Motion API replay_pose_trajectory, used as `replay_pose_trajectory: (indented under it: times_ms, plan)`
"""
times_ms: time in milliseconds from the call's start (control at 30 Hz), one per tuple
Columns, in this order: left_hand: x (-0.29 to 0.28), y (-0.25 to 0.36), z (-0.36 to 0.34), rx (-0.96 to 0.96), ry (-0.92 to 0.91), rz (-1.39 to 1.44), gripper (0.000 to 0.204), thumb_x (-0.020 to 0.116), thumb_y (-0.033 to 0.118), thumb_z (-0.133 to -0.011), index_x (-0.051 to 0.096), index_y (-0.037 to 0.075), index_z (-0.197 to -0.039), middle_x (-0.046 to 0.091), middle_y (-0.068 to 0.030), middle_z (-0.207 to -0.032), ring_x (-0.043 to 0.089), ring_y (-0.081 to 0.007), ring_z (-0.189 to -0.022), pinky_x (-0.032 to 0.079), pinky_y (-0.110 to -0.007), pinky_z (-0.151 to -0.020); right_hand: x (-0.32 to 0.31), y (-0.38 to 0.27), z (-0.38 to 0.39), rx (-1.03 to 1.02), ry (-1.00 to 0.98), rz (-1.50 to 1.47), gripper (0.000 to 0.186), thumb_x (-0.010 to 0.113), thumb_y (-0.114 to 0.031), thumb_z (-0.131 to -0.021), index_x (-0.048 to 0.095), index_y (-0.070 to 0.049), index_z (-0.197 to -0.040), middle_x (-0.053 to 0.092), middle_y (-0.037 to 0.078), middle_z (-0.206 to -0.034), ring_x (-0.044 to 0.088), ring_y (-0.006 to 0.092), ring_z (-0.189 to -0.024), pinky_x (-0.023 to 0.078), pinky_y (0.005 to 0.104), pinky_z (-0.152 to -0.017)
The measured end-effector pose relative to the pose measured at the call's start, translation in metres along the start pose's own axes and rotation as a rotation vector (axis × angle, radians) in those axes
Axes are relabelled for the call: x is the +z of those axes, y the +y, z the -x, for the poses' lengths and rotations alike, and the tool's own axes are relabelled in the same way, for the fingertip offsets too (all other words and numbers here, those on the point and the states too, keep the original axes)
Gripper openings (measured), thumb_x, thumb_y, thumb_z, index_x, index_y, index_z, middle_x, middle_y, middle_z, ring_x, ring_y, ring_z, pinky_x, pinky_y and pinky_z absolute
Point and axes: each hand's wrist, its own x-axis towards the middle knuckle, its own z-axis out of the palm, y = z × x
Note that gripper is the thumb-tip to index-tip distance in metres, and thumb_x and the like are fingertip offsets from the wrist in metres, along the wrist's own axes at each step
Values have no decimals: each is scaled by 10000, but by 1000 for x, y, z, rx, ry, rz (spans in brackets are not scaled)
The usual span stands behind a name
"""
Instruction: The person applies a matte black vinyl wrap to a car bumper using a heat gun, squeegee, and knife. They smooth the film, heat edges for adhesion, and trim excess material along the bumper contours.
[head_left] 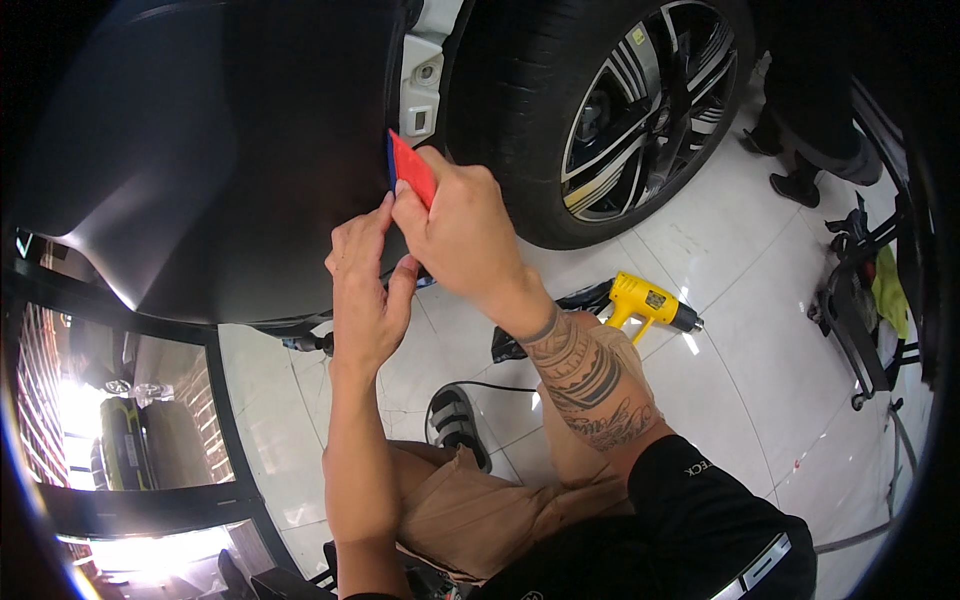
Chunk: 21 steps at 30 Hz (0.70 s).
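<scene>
My right hand (462, 228) is closed around a red squeegee (414, 172) with a dark blue edge. Its tip meets the edge of a dark body panel (230, 150) on a car, beside a white strip of bodywork (424, 80). Just left of it, my left hand (362, 275) lies against the panel near its lower edge, fingers stretched out and thumb apart. No object shows in the left hand. Part of the squeegee is hidden by my right fingers.
A wheel with a black tyre (500, 110) stands right of my hands. On my knee or just beyond rests a yellow heat gun (640, 300). A black wheeled stand (855, 310) is at the right; a person's dark shoes (795, 187) show behind the wheel. Glass panels (125, 400) line the left.
</scene>
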Motion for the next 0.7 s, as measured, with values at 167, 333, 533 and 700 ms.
replay_pose_trajectory:
  times_ms: [167, 333, 533, 700]
  plan:
    - [2, -5, 1, -89, -23, 138, 487, 559, 37, -768, 523, 21, -1254, 601, -137, -1118, 488, -318, -1018, 364, -381, -909, 20, -9, 9, -7, 41, 237, 144, 572, -105, -833, 493, 15, -841, 584, 213, -671, 611, 384, -593, 473, 442, -532]
    - [4, -9, -3, -81, -5, 247, 453, 551, 21, -762, 552, 14, -1215, 624, -153, -1066, 504, -322, -974, 405, -370, -877, 27, -12, 11, 120, 68, 237, 172, 578, -103, -833, 473, 18, -896, 604, 231, -756, 605, 426, -635, 484, 461, -556]
    - [4, -3, 0, -17, -36, 164, 523, 502, -36, -694, 572, 15, -1210, 622, -171, -1088, 525, -337, -1045, 409, -372, -938, 12, 10, 27, 172, 162, 8, 166, 593, -120, -825, 517, 27, -846, 587, 225, -713, 604, 423, -683, 466, 469, -590]
    - [-8, 1, -4, 12, 40, 145, 425, 499, -61, -709, 636, 15, -1105, 630, -159, -1056, 570, -306, -982, 436, -354, -892, -11, 11, 19, 58, 201, -206, 120, 596, -68, -811, 570, 48, -791, 579, 205, -685, 582, 391, -626, 437, 415, -551]
